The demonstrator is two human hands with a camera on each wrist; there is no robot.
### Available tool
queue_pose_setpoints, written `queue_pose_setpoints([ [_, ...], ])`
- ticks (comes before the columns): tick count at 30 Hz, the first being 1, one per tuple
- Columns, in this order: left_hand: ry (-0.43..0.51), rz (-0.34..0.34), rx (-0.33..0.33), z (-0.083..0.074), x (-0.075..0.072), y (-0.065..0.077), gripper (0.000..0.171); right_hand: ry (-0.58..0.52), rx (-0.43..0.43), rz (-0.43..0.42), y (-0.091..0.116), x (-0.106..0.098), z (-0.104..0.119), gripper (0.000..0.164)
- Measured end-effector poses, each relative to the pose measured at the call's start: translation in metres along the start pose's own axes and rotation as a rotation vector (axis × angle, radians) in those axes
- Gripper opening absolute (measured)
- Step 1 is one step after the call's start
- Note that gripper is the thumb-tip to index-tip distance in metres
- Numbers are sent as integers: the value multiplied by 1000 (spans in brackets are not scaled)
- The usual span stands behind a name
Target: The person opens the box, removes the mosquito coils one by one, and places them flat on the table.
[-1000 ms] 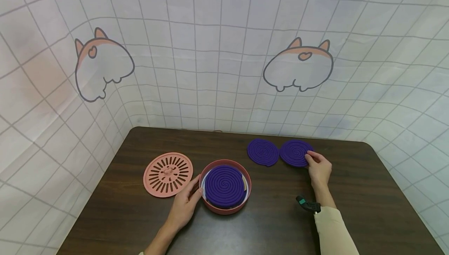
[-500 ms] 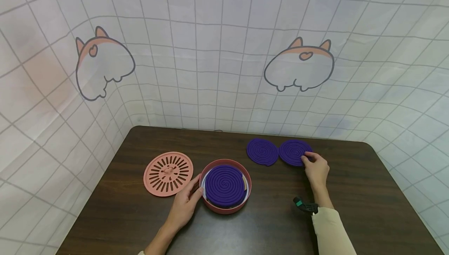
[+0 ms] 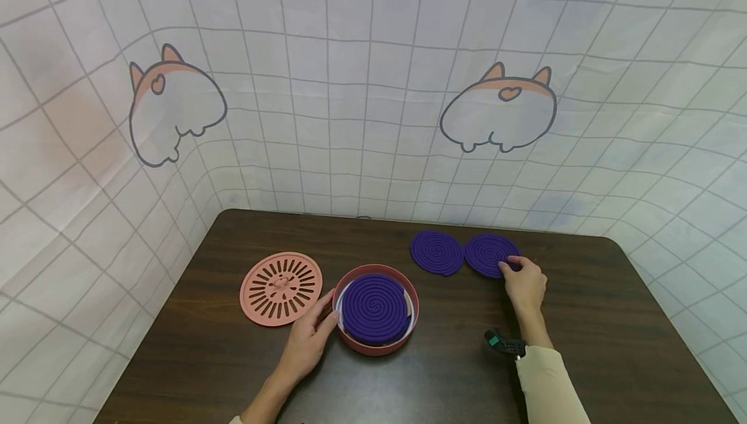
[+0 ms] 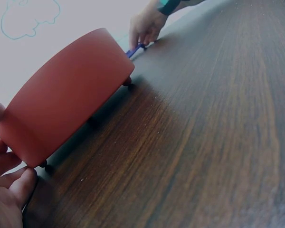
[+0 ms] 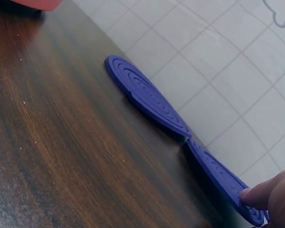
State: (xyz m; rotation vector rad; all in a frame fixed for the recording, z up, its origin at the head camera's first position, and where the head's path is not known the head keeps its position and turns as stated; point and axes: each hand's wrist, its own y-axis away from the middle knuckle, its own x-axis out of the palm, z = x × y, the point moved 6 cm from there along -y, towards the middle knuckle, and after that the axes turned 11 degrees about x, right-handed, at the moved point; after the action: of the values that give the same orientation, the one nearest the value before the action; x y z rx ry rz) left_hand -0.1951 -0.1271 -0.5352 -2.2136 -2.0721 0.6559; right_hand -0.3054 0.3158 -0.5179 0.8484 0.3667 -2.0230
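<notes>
A red round mosquito coil box (image 3: 414, 323) stands on the table on small dark feet, which show in the left wrist view. A purple spiral mosquito coil (image 3: 373, 307) lies inside over something pale. My left hand (image 3: 305, 345) holds the box's left side, thumb at the rim and fingers along the wall. Two more purple coils lie edge to edge at the back right: a left coil (image 3: 436, 252) and a right coil (image 3: 484, 254). My right hand (image 3: 525, 284) pinches the right coil's near right edge between thumb and fingers. Dark shadow shows beneath that coil in the right wrist view.
The pink slotted lid (image 3: 281, 289) lies flat left of the box, close to my left hand. A white grid-patterned cloth (image 3: 362, 119) with cartoon animals hangs behind the dark wooden table (image 3: 443, 372). A black band with a green part (image 3: 504, 344) is on the right wrist.
My right hand has shifted slightly left and toward me along the right coil's edge. The left hand, box and lid stay in place.
</notes>
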Motion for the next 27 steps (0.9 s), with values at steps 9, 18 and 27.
queue_pose_setpoints([
  [9, 4, -10, 54, -1, 0, 0, 49, -20, 17, 30, 3, -3, -1, 42],
  [18, -4, -6, 50, -1, 0, 0, 49, -109, -50, -25, 8, -11, 9, 43],
  [27, -20, -5, 44, 1, 0, 0, 49, -158, -123, -108, 23, -19, 33, 44],
])
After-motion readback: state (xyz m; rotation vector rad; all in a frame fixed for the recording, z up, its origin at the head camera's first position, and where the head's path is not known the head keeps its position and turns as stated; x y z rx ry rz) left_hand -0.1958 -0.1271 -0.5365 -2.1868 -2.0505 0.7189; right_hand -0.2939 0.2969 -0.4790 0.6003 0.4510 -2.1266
